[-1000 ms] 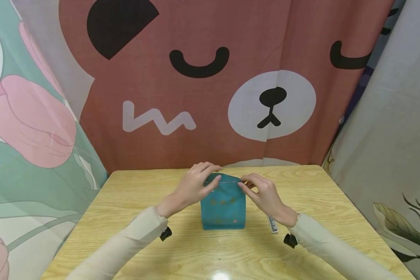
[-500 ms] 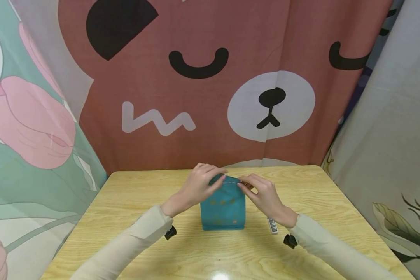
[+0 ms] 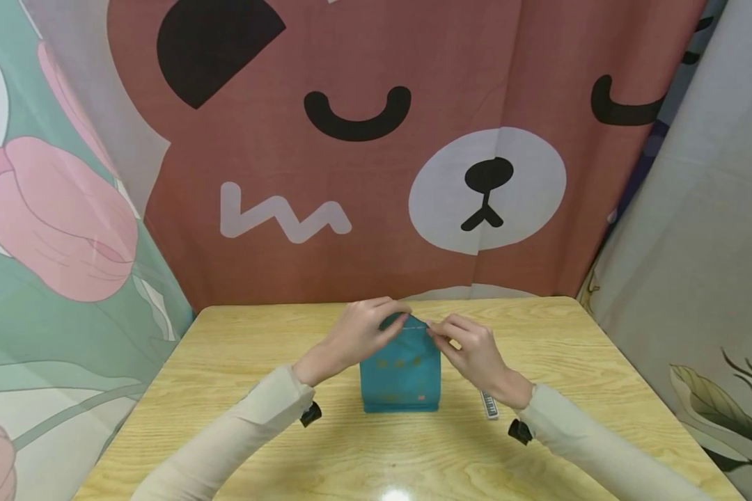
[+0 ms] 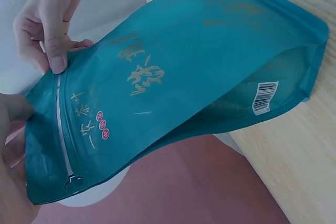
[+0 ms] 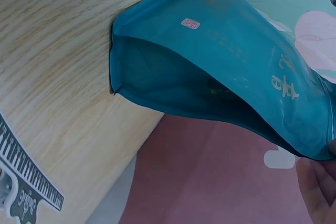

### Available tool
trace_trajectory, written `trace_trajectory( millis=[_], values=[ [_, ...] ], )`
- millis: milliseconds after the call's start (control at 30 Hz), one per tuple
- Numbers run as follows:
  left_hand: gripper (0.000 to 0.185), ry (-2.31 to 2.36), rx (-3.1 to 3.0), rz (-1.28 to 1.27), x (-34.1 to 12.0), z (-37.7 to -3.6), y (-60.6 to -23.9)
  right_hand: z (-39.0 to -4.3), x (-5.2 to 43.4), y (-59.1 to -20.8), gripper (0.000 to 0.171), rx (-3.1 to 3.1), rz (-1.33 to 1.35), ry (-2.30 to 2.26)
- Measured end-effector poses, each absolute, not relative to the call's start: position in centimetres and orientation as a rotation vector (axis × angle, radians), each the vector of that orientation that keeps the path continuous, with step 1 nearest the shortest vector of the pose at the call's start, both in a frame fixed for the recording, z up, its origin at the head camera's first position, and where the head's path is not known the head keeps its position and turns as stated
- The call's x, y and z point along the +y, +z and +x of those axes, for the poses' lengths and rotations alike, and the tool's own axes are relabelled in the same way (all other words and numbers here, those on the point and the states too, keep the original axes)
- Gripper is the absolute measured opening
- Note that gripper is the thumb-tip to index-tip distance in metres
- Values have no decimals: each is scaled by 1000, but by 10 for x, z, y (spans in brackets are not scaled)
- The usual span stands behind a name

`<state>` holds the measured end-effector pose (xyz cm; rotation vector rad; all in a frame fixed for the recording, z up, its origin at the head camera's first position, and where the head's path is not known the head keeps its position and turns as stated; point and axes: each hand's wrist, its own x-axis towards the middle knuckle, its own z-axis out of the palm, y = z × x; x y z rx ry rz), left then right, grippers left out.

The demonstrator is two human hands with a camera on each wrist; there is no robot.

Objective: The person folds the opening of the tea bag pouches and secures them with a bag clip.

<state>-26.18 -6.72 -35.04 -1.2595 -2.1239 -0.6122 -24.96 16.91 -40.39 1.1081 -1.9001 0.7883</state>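
Observation:
A teal pouch (image 3: pixel 401 379) with gold lettering stands upright on the table. Below its top edge runs a pale zip line (image 4: pixel 62 124), seen in the left wrist view. My left hand (image 3: pixel 360 334) grips the top edge toward the middle, thumb on the near face and fingers behind. At the top right corner, my right hand (image 3: pixel 476 353) pinches the edge between thumb and fingers. Side folds of the pouch (image 5: pixel 157 74) bulge inward in the right wrist view. Both hands partly cover the top of the pouch, and its inside is hidden.
A small ruler-like strip (image 3: pixel 490 405) with dark markings lies on the wood-grain table (image 3: pixel 257 445), right of the pouch and beneath my right forearm. Behind the table's far edge hangs a curtain (image 3: pixel 376 264) with a bear print.
My left hand has slid rightward along the pouch's top edge, closer to the right hand. The right hand keeps nearly the same place, and the pouch's base has not moved.

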Motion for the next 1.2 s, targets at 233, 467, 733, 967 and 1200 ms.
trace_trajectory(
  millis=[233, 467, 733, 967, 1200],
  values=[
    [12, -617, -2139, -1303, -65, -262, -346, -248, 169, -403, 13, -1909, 1115, 673],
    [19, -588, -2207, -1327, -60, -261, -340, -246, 167, -403, 8, -1920, 1111, 563],
    [16, -571, -2263, -1303, -53, -262, -342, -244, 168, -402, 8, -1922, 1121, 530],
    [15, -551, -2262, -1291, -51, -262, -344, -244, 169, -403, 6, -1918, 1117, 534],
    [17, -519, -2264, -1299, -51, -263, -345, -245, 171, -404, 14, -1922, 1120, 580]
  ],
)
